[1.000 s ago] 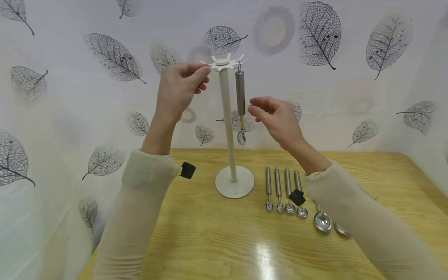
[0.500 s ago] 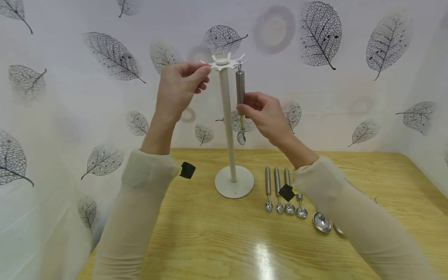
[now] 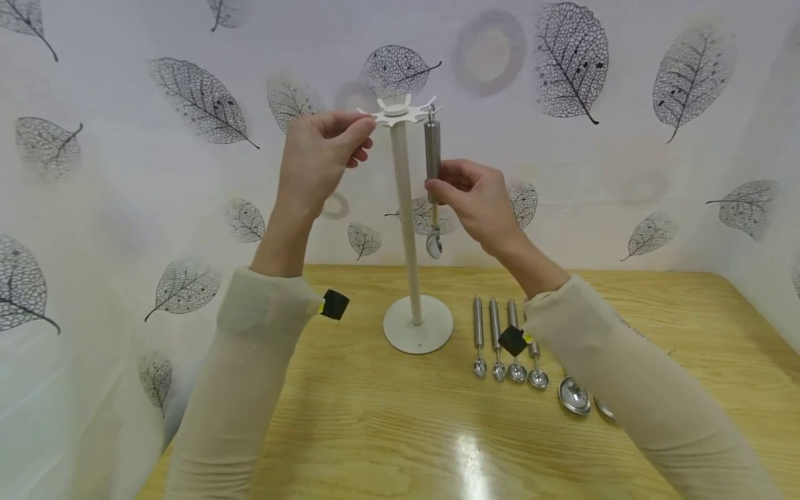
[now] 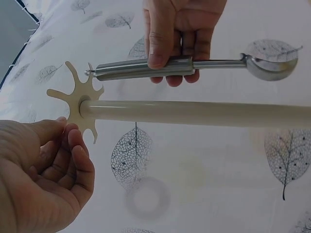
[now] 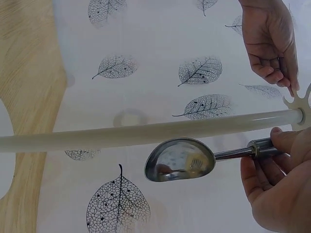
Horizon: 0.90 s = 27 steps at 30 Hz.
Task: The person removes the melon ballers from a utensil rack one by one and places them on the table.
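A steel scoop hangs bowl-down at the right side of a white utensil stand. My right hand pinches the lower part of its handle between thumb and fingers. The loop at the handle's top is at one of the stand's hooks; whether it still bears on it I cannot tell. My left hand pinches a prong on the opposite side of the stand's star-shaped top. In the right wrist view the deep, shiny bowl shows beside the pole.
Several steel scoops with small bowls lie in a row on the wooden table, right of the stand's round base. Larger bowls lie farther right, partly hidden by my right sleeve. A leaf-patterned curtain stands behind.
My right hand has moved left and taken hold of the hanging scoop's handle. The scoop has since shifted slightly right and up. My left hand has stayed on the stand's top.
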### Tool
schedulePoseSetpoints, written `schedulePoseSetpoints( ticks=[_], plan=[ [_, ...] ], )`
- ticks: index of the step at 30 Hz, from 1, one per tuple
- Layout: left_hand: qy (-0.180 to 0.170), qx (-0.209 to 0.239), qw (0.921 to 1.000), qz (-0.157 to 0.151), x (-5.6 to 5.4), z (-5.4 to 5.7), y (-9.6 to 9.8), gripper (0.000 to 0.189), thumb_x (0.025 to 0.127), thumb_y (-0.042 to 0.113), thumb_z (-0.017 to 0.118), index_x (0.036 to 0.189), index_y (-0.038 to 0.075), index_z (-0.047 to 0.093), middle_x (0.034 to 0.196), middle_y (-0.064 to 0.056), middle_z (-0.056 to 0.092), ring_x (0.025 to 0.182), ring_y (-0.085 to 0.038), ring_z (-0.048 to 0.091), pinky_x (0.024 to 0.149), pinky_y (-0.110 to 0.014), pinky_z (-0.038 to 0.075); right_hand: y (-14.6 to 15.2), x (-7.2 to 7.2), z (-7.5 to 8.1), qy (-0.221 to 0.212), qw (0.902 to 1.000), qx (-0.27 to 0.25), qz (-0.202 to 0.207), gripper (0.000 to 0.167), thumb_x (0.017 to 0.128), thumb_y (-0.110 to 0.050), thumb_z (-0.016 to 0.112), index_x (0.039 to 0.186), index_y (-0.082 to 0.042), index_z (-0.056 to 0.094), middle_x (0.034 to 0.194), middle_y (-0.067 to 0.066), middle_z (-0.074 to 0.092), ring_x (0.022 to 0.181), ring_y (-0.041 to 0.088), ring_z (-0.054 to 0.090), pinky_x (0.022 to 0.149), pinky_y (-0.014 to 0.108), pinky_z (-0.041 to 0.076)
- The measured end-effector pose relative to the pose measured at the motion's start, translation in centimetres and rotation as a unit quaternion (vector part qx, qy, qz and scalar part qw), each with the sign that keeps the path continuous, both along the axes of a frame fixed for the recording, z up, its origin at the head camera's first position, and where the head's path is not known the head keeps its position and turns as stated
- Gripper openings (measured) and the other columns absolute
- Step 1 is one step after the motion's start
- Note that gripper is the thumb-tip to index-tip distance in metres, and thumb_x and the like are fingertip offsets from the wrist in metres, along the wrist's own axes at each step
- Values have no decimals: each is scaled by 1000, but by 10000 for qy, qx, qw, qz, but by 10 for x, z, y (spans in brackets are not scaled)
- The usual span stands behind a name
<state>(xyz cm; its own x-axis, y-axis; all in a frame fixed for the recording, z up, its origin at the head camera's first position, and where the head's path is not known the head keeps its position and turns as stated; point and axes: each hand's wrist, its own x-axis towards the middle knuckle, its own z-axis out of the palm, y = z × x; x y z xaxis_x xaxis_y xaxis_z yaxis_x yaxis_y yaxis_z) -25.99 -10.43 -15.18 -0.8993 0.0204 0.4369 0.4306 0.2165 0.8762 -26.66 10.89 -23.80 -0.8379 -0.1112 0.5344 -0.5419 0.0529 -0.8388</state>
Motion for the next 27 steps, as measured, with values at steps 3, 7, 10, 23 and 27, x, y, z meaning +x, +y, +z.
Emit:
schedulePoseSetpoints(
  ticks=[3,7,10,23,27],
  plan=[
    [15,35,10000,-29,0,-1,0,22,98,16,74,111,-1,77,86,-4,71,74,-16,66,73,-23,58,3,0,0,96,10000,-11,-26,27,98,1,68,123,12,66,109,25,71,89,16,70,84,26,60],
    [19,32,10000,-14,-1,-1,0,22,99,17,74,111,-1,77,86,-5,71,74,-16,66,72,-22,58,9,3,0,90,10000,-10,-3,28,98,0,69,123,11,66,106,19,72,89,18,70,84,28,60],
    [18,15,10000,9,-1,-1,0,22,99,17,74,112,-1,77,86,-4,71,74,-16,66,73,-22,58,15,7,0,49,10000,-22,0,28,98,-1,69,124,10,67,104,14,72,90,20,70,84,29,61],
    [18,87,10000,-16,-2,-1,-1,23,98,17,74,112,-1,76,86,-5,71,74,-16,66,72,-22,57,50,30,-7,-56,9997,140,-191,27,98,-4,71,123,7,69,102,8,74,89,19,71,81,25,60],
    [6,122,9999,-48,-2,-1,0,23,98,17,74,112,-1,76,86,-5,71,74,-16,66,72,-22,57,66,40,-12,-85,9983,413,-393,28,99,-8,72,124,4,69,103,7,75,89,17,71,81,23,60]
  ],
)
